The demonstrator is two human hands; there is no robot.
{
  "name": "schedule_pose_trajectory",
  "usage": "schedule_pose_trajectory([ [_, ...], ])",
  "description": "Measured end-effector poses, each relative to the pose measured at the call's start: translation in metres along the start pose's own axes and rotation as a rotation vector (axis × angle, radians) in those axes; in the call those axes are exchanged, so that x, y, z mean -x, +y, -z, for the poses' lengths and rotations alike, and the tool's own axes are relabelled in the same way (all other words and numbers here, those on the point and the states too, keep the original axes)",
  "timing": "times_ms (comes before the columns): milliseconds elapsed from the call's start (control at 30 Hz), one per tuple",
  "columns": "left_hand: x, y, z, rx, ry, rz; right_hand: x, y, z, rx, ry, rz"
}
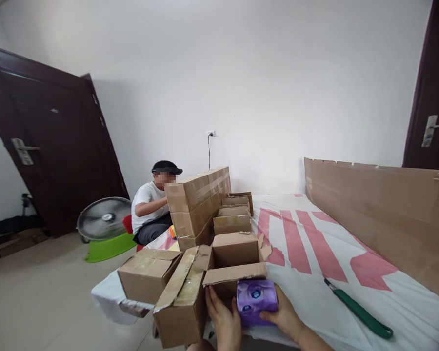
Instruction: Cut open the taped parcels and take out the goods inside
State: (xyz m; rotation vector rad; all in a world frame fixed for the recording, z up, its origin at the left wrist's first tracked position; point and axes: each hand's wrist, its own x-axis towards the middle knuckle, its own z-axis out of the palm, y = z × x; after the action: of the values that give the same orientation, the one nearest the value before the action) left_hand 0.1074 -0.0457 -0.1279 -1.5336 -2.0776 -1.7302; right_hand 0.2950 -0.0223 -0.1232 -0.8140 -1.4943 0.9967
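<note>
My right hand (287, 314) grips a purple printed pack (256, 297), which looks like wrapped tissue paper, from its right side. The pack is at the near side of an open cardboard box (237, 253), whose flaps stand out. My left hand (225, 317) has its fingers stretched out against the front of that box, with the thumb close to the pack. To the left of the hand stands a long closed carton (185, 302), and beyond it another carton (149, 275). Whether the left thumb touches the pack, I cannot tell.
A green-handled cutter (362, 312) lies on the red-and-white table cover (329, 243). Stacked taped cartons (195, 204) and open boxes (234, 222) line the middle. A cardboard sheet (380, 209) stands at right. A person (149, 209) sits at left near a fan (106, 219).
</note>
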Motion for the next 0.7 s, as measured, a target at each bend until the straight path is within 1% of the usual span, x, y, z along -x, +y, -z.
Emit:
schedule_pose_trajectory([
  [67,0.009,-0.002,-0.006,-0.005,-0.008,-0.035,0.002,0.008,0.001,-0.001,0.023,0.003],
  [133,0.011,-0.005,-0.014,0.025,-0.062,-0.011,0.005,0.012,0.004,0.007,0.052,0.006],
  [233,-0.003,-0.004,-0.027,0.037,-0.155,0.106,0.007,0.016,0.005,0.012,0.121,0.004],
  [300,-0.019,0.0,-0.036,0.005,-0.172,0.203,0.006,0.018,0.003,0.005,0.152,-0.001],
  [367,-0.035,0.006,-0.044,-0.02,-0.166,0.268,0.004,0.02,0.002,0.001,0.173,0.0],
  [467,-0.051,0.012,-0.058,-0.027,-0.138,0.287,0.001,0.023,0.002,0.002,0.213,-0.009],
  [600,-0.06,0.013,-0.072,-0.021,-0.096,0.3,0.001,0.022,0.002,0.005,0.257,-0.028],
  [700,-0.059,0.01,-0.074,0.0,-0.067,0.295,0.003,0.023,0.001,0.022,0.265,-0.026],
])
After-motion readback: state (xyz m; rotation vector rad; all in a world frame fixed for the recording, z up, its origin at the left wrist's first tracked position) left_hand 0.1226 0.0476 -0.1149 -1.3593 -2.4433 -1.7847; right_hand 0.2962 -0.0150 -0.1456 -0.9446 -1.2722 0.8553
